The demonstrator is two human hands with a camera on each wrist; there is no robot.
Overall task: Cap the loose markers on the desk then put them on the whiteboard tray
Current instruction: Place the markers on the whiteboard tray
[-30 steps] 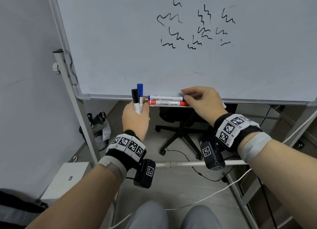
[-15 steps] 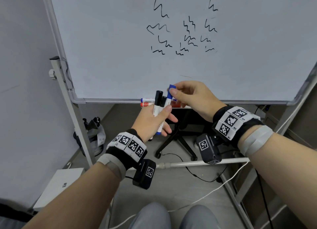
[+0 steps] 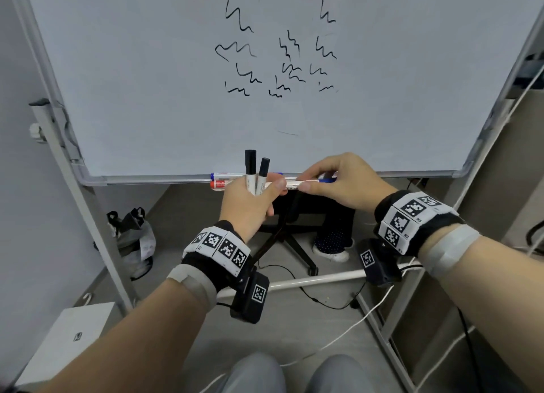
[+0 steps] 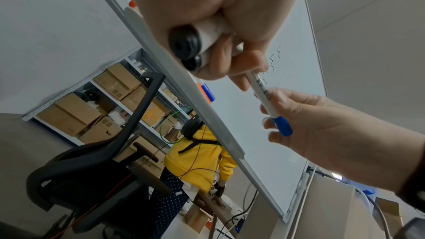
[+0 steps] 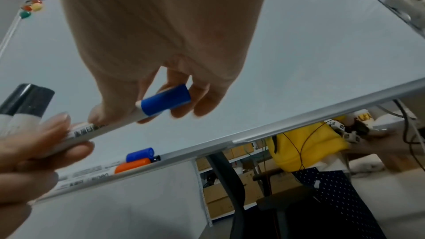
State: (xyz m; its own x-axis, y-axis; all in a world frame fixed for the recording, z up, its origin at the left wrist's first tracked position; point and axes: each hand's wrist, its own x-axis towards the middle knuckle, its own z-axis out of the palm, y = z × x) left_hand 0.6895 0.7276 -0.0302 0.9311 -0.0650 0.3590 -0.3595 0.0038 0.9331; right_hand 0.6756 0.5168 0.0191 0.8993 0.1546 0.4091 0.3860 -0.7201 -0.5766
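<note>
My left hand (image 3: 250, 204) grips two black-capped markers (image 3: 255, 172) upright, its thumb touching a blue-capped marker (image 5: 147, 110) that my right hand (image 3: 338, 180) pinches at three o'clock, level above the whiteboard tray (image 5: 299, 126). Blue and red markers (image 5: 128, 164) lie in it.

Two black-capped markers (image 3: 254, 172) stand upright in the left hand (image 3: 247, 207). A capped blue marker (image 3: 297, 183) lies level between both hands, the right hand (image 3: 341, 180) pinching it. Behind the hands, the whiteboard tray (image 5: 253, 138) holds a blue-capped marker (image 5: 128, 158) and a red-capped marker (image 5: 115, 170) (both lying flat).
</note>
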